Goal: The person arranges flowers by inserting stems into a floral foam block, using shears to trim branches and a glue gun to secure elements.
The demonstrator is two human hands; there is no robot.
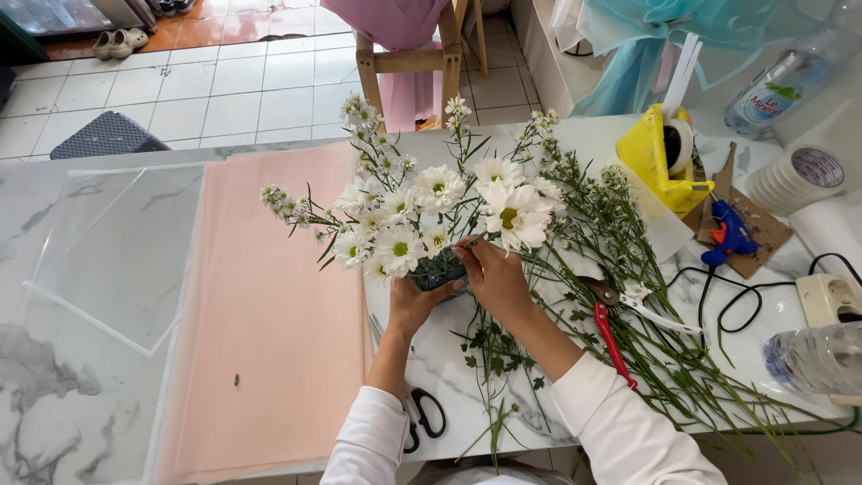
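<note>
Daisy bunch (422,216): I am gripping its stems upright in my left hand (415,301); my right hand (492,274), touching alongside, is pinching one daisy stem. Loose stems (628,296) lying rightward on the surface (81,395).

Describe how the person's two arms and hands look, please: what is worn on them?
Both arms wear long white sleeves of soft, plain fabric, pushed up a little so the wrists are bare. The left hand and the right hand are bare: no gloves, and no rings, watch or bracelet can be seen from this view.
</note>
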